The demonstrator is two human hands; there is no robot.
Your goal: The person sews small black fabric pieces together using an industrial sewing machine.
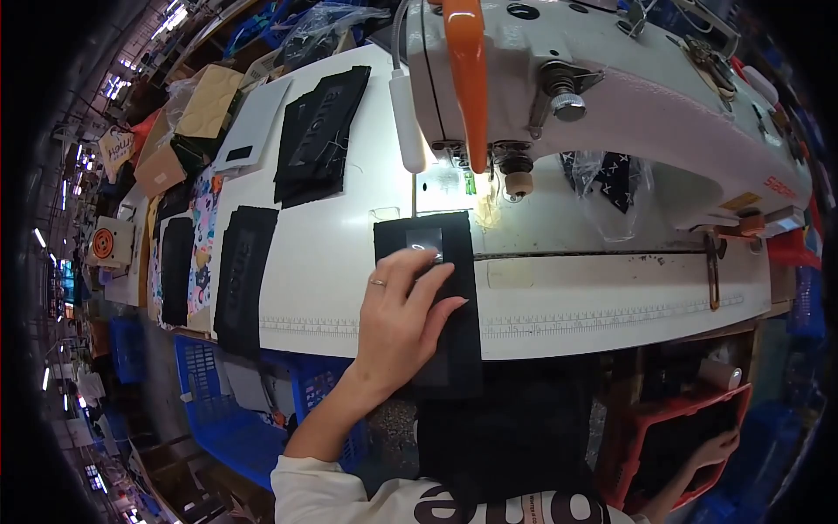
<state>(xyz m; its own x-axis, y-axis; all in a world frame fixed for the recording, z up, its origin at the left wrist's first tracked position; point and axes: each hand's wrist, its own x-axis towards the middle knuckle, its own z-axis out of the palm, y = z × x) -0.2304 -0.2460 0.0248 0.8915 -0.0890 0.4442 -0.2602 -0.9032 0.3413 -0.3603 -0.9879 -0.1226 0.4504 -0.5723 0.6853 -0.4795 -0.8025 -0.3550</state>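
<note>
Black fabric piece point(461, 255) (small label point(425, 240)) lies flat.

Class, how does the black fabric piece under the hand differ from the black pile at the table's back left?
The black fabric piece lies in front of the sewing machine, pressed flat by the left hand; the black pile sits untouched, several layers deep. The piece overhangs the table at its front edge; the pile lies wholly on the table. Both are black, oblong cloth.
</note>
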